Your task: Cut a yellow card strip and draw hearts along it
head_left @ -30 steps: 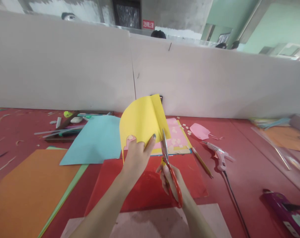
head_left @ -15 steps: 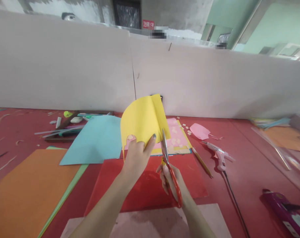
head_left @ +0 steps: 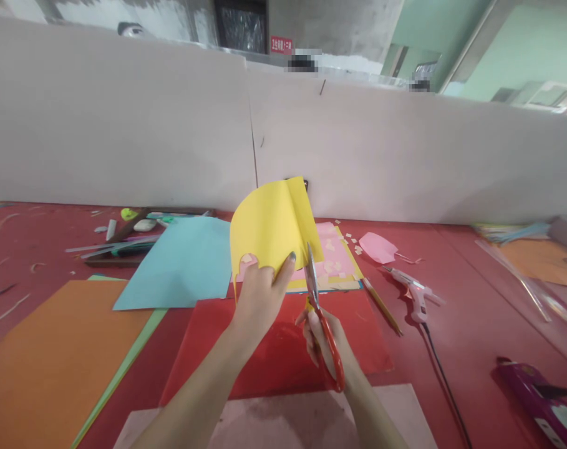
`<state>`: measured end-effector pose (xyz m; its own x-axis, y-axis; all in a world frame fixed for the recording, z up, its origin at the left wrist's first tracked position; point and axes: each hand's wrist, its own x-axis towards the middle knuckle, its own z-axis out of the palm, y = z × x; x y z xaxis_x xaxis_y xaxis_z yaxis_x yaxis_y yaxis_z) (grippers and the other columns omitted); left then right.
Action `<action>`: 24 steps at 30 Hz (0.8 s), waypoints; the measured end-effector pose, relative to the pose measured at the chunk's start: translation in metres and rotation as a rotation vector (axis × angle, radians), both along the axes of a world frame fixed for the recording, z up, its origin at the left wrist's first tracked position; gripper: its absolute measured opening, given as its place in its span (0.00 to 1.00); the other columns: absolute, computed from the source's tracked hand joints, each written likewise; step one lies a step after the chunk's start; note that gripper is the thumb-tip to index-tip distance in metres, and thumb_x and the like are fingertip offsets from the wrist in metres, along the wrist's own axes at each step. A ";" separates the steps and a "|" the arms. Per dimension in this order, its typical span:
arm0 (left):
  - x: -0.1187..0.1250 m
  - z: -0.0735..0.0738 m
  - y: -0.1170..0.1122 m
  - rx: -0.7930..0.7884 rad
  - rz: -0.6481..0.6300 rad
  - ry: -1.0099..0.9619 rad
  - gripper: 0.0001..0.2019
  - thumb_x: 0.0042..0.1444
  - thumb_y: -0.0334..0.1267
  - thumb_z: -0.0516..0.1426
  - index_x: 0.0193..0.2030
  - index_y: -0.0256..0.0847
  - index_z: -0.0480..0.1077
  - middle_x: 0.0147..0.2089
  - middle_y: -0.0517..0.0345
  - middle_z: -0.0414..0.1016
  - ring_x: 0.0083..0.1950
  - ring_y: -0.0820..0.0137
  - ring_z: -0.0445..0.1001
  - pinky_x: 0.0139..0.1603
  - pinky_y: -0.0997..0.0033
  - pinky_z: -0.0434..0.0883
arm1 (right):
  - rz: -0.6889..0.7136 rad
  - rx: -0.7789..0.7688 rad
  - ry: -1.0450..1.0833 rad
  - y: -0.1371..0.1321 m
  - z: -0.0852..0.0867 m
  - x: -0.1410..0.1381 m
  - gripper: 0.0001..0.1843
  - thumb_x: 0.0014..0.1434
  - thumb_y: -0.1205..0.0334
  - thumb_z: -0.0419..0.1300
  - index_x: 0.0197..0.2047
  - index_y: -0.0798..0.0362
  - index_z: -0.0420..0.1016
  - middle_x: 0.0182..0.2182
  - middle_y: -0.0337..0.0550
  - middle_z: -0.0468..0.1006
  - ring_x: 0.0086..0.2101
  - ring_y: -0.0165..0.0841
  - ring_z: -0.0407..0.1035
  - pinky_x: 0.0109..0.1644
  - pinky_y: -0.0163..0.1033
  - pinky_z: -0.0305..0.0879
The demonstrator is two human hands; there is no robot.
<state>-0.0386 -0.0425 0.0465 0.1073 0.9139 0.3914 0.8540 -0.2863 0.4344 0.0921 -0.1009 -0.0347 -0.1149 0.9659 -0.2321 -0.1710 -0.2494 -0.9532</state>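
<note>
The fingers of my left hand (head_left: 259,296) pinch the yellow paper sheet (head_left: 269,224), raised above the tabletop (head_left: 451,337). Those of my right hand (head_left: 332,349) grip the red scissors (head_left: 321,318), blades apparently closed at its edge. Held so low, the sheet may flop and tear.

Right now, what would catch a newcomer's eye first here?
The bright yellow paper, held up at centre by the left hand, with red-handled scissors in the right hand meeting its right edge. Around them, coloured sheets lie on the red table: an orange sheet at near left, a blue sheet beyond it.
</note>
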 end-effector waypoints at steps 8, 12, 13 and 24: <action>-0.002 -0.001 0.000 -0.015 -0.013 -0.024 0.16 0.57 0.39 0.46 0.28 0.39 0.72 0.14 0.66 0.44 0.16 0.73 0.52 0.25 0.69 0.58 | 0.003 0.028 -0.022 -0.001 0.003 0.000 0.26 0.51 0.37 0.52 0.31 0.56 0.64 0.15 0.27 0.54 0.10 0.19 0.49 0.12 0.27 0.48; -0.003 -0.003 0.001 -0.003 0.004 -0.033 0.16 0.56 0.41 0.47 0.26 0.39 0.71 0.14 0.66 0.44 0.16 0.73 0.53 0.25 0.69 0.58 | -0.010 0.023 -0.034 -0.002 0.004 0.000 0.26 0.52 0.38 0.52 0.31 0.55 0.63 0.15 0.26 0.54 0.09 0.19 0.49 0.11 0.27 0.48; -0.003 -0.003 0.001 -0.003 0.006 -0.035 0.16 0.56 0.41 0.47 0.26 0.39 0.71 0.14 0.66 0.44 0.16 0.73 0.53 0.25 0.69 0.58 | -0.011 0.021 -0.037 -0.002 0.004 0.000 0.26 0.51 0.37 0.52 0.31 0.55 0.63 0.14 0.26 0.53 0.09 0.19 0.49 0.11 0.27 0.48; -0.003 -0.001 0.002 -0.029 -0.060 -0.059 0.20 0.59 0.43 0.42 0.31 0.37 0.72 0.14 0.65 0.47 0.17 0.72 0.54 0.27 0.68 0.60 | -0.027 0.004 -0.055 -0.004 0.007 -0.002 0.25 0.51 0.37 0.52 0.31 0.55 0.62 0.14 0.26 0.53 0.09 0.19 0.50 0.10 0.27 0.47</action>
<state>-0.0421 -0.0409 0.0456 0.1401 0.9175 0.3721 0.8084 -0.3230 0.4920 0.0906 -0.1049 -0.0282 -0.0760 0.9694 -0.2333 -0.1253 -0.2414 -0.9623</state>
